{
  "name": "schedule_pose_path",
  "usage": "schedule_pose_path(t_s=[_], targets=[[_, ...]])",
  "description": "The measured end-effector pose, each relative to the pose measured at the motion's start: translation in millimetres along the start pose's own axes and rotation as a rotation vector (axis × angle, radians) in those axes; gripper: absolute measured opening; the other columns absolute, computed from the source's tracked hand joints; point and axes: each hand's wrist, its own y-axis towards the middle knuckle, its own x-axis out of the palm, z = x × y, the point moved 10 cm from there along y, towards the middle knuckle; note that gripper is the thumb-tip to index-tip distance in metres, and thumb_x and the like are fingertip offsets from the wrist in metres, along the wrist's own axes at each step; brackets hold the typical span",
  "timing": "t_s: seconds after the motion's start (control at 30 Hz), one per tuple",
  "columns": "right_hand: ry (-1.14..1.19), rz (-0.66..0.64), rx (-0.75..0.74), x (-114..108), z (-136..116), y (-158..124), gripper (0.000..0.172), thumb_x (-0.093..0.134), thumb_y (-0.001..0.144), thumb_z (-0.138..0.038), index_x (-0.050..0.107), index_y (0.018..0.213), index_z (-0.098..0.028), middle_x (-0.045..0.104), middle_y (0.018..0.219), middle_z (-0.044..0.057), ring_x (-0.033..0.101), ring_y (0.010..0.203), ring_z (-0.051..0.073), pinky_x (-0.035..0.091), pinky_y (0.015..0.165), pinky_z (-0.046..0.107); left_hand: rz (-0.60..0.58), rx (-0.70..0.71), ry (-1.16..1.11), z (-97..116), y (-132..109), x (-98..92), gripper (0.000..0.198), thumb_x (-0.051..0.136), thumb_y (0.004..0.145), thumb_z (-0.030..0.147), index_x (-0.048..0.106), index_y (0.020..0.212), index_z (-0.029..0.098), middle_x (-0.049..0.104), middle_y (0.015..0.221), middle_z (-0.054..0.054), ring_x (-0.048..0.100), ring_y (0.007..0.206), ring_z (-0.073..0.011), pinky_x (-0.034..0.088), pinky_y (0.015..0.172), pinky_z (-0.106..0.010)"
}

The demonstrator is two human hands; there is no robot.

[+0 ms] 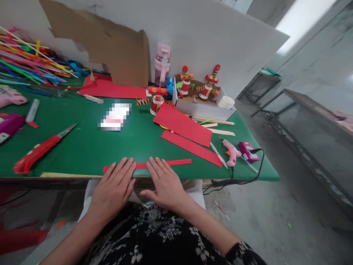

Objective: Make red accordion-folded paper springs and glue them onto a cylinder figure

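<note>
My left hand [113,187] and my right hand [164,183] lie flat, fingers stretched out, over the near edge of the green table [88,147]. Their fingertips rest on a thin red paper strip [176,162] lying along that edge. Neither hand holds anything. Just beyond the strip lie two larger red paper sheets [184,125], one partly over the other.
A red utility knife [38,151] lies at the left. A pink glue gun [231,151] with a black cord lies at the right. A white box [204,105] with small red figures, a pink bottle [162,64], brown cardboard [110,48] and coloured straws [30,62] stand farther back.
</note>
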Motion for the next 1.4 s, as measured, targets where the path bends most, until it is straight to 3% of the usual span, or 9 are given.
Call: schedule_pose_path(t_s=[0.3, 0.63, 0.73, 0.8, 0.9, 1.0, 1.17, 1.4], targets=[[-0.067, -0.038, 0.138, -8.1, 42.9, -26.3, 0.079, 0.038, 0.094, -0.06, 0.03, 0.15, -0.005, 0.03, 0.158, 0.016, 0.026, 0.148, 0.029, 0.028, 0.12, 0.046, -0.006, -0.038, 0.044, -33.7, -18.1, -19.6, 0.066, 0.046, 0.095, 0.024, 0.021, 0.155, 0.021, 0.05, 0.147, -0.011, 0.047, 0.135, -0.0296, 0.032, 0.116, -0.05], [-0.111, 0.064, 0.214, -25.6, 82.9, -60.3, 0.077, 0.04, 0.096, -0.052, 0.013, 0.156, -0.012, 0.032, 0.157, 0.016, 0.028, 0.147, 0.029, 0.029, 0.118, 0.052, 0.011, -0.089, 0.134, -64.7, -33.3, -42.6, 0.062, 0.042, 0.097, 0.028, 0.021, 0.155, 0.03, 0.048, 0.148, -0.006, 0.042, 0.138, -0.0311, 0.033, 0.114, -0.055], [-0.086, 0.118, 0.208, -37.7, 70.9, -53.0, 0.081, 0.04, 0.096, -0.054, 0.005, 0.156, -0.012, 0.025, 0.16, 0.016, 0.02, 0.15, 0.029, 0.025, 0.12, 0.054, 0.03, -0.093, 0.131, -54.5, -23.7, -48.6, 0.062, 0.042, 0.096, 0.027, 0.023, 0.155, 0.026, 0.047, 0.149, -0.01, 0.037, 0.142, -0.0323, 0.033, 0.113, -0.057], [-0.059, 0.116, 0.156, -37.9, 48.9, -37.4, 0.083, 0.041, 0.095, -0.055, 0.006, 0.156, -0.012, 0.021, 0.161, 0.016, 0.016, 0.151, 0.029, 0.022, 0.121, 0.053, 0.038, -0.055, 0.093, -33.3, -11.9, -45.2, 0.062, 0.041, 0.095, 0.023, 0.024, 0.154, 0.019, 0.048, 0.148, -0.013, 0.037, 0.142, -0.0313, 0.034, 0.114, -0.055], [-0.007, 0.044, 0.017, -21.7, 7.7, -8.6, 0.085, 0.042, 0.093, -0.059, 0.017, 0.154, -0.007, 0.025, 0.16, 0.016, 0.017, 0.15, 0.027, 0.021, 0.123, 0.049, -0.003, 0.004, 0.018, 2.3, 5.3, -25.0, 0.06, 0.041, 0.094, 0.019, 0.029, 0.152, 0.013, 0.05, 0.146, -0.014, 0.037, 0.142, -0.0284, 0.034, 0.116, -0.049], [0.025, -0.003, -0.05, -4.2, -13.2, 8.6, 0.081, 0.039, 0.094, -0.06, 0.029, 0.15, -0.004, 0.03, 0.158, 0.017, 0.022, 0.149, 0.026, 0.019, 0.124, 0.044, -0.027, 0.036, 0.0, 22.6, 12.5, -4.8, 0.055, 0.04, 0.093, 0.018, 0.037, 0.148, 0.008, 0.051, 0.145, -0.016, 0.04, 0.141, -0.0278, 0.035, 0.115, -0.046], [0.023, -0.027, -0.053, 3.2, -7.1, 9.2, 0.08, 0.038, 0.094, -0.062, 0.031, 0.15, -0.006, 0.032, 0.157, 0.015, 0.025, 0.148, 0.026, 0.024, 0.122, 0.044, -0.026, 0.037, 0.017, 16.9, 4.7, 3.3, 0.054, 0.043, 0.094, 0.021, 0.04, 0.147, 0.008, 0.053, 0.143, -0.016, 0.044, 0.138, -0.0276, 0.033, 0.116, -0.045], [-0.033, -0.018, 0.04, -5.0, 22.0, -8.9, 0.079, 0.044, 0.093, -0.059, 0.026, 0.152, -0.01, 0.031, 0.158, 0.014, 0.025, 0.148, 0.027, 0.03, 0.12, 0.047, -0.027, 0.011, 0.026, -10.7, -10.8, -11.0, 0.068, 0.046, 0.093, 0.02, 0.019, 0.155, 0.016, 0.052, 0.145, -0.013, 0.045, 0.137, -0.0276, 0.035, 0.115, -0.047]])
